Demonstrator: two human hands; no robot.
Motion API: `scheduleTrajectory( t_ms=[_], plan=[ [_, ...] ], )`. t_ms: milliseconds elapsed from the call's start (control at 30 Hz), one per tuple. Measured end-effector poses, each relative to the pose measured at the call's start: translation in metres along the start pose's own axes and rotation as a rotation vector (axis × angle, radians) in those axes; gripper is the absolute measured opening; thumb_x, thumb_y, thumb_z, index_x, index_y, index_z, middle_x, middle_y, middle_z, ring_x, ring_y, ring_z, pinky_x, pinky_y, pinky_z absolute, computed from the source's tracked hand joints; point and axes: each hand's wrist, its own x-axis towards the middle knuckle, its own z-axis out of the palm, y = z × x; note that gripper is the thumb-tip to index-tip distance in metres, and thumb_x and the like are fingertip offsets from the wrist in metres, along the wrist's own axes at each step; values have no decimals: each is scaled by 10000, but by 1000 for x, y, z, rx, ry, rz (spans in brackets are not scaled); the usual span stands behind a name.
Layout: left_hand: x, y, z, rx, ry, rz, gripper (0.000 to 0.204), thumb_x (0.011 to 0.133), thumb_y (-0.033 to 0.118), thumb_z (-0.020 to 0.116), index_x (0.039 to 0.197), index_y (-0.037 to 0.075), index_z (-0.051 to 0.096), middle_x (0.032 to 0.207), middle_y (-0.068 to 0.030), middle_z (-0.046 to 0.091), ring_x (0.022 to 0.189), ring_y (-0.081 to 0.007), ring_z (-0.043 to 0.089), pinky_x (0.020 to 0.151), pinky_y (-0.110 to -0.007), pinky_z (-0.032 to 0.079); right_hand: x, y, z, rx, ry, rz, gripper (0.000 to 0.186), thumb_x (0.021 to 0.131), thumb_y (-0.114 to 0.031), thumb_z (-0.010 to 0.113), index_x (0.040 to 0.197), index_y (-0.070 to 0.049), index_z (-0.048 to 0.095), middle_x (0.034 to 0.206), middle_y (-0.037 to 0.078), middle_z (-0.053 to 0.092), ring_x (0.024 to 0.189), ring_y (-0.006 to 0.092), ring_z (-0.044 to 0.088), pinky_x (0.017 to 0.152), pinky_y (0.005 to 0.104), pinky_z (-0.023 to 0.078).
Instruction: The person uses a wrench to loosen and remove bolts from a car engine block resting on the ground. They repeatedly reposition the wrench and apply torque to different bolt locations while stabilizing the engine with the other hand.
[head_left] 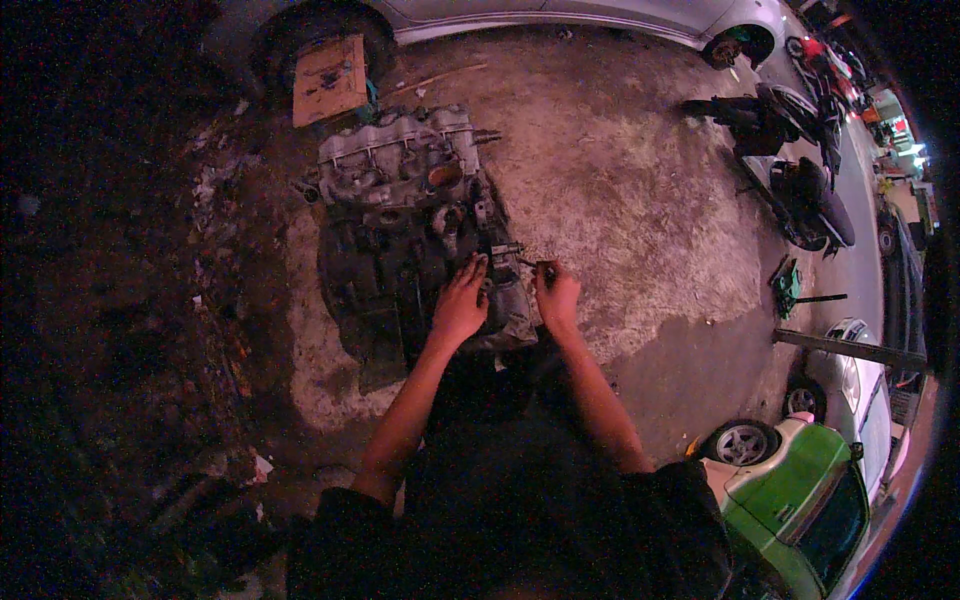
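Observation:
A dirty car engine [385,255] lies on the ground in front of me, its dark block nearest and a paler metal section [400,150] with rounded ribs at the far end. My left hand [463,302] rests flat on the engine's right side, fingers stretched out. Just to its right, my right hand [557,295] is closed around a thin dark tool [527,263], whose exact kind is too small to tell. The tool points left at a small metal fitting [508,249] on the engine's edge. Shadow hides much of the block's left side.
A cardboard box [330,80] stands beyond the engine, by a silver car [560,12]. A dark motorcycle [800,190] is at right, near a green floor jack [788,288]. A green and white car [790,500] stands at lower right. Litter [225,175] lies at left.

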Motion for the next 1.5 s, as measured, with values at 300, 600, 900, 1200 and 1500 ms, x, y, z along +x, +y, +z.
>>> scheduleTrajectory(
  t_ms=[300, 600, 900, 1200, 1500],
  plan=[
    [-4, 5, -6, 25, 2, 10, 734, 935, 158, 584, 1603, 173, 281, 1675, -42, 243, 1476, -303, 357, 1139, -581, 368, -41, 40, 18, 210, -106, -11, 188, 996, -86, 608, 1126, 36, 668, 984, 158, 760, 901, 243, 761, 785, 342, 580],
    [-4, 3, -4, 7, 23, 28, 736, 936, 166, 582, 1605, 178, 276, 1673, -40, 249, 1466, -300, 371, 1137, -574, 374, -50, 34, 12, 165, -156, -78, 231, 983, -53, 595, 1188, 41, 645, 1051, 189, 748, 915, 268, 760, 809, 371, 583],
    [-6, 4, -3, 9, 31, 22, 735, 938, 170, 582, 1605, 181, 274, 1669, -44, 260, 1469, -302, 369, 1131, -583, 378, -57, 12, -1, 63, -220, -54, 274, 951, -61, 607, 1211, 19, 639, 1076, 221, 732, 1003, 355, 723, 864, 420, 564],
    [-4, 3, -2, -10, 18, 16, 732, 941, 168, 584, 1605, 188, 278, 1675, -41, 246, 1470, -305, 371, 1148, -577, 359, -63, -19, -10, 74, -256, 1, 300, 937, -86, 600, 1212, 34, 606, 1044, 257, 713, 974, 459, 677, 842, 507, 546],
    [-6, 5, -5, 34, 12, 17, 731, 941, 172, 578, 1606, 176, 274, 1678, -35, 240, 1462, -318, 381, 1145, -571, 364, -64, -27, -12, 56, -230, -110, 348, 920, -82, 599, 1248, 32, 581, 988, 295, 696, 940, 495, 660, 784, 531, 546]
  ],
)
